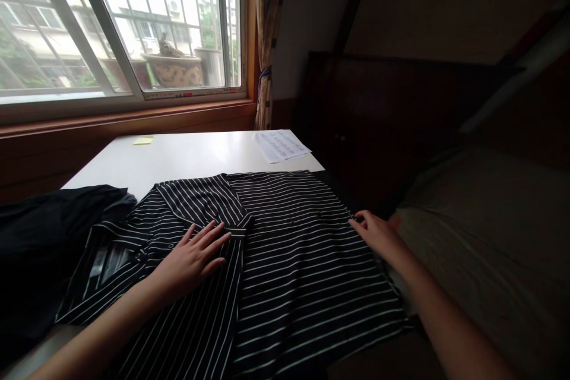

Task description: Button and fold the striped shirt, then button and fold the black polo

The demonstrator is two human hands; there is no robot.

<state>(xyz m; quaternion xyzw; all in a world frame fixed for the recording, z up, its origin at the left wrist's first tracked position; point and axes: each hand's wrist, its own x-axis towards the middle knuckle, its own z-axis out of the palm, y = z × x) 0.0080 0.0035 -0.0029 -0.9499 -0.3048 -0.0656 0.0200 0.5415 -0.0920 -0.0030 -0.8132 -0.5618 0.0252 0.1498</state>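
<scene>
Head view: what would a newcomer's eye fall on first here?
Probably the black-and-white striped shirt, spread across the near part of the white table, with the left hand flat on it and the right hand seemingly pinching its right edge. Next, the bright barred window at upper left, then the dark cloth heaped left of the shirt.
</scene>
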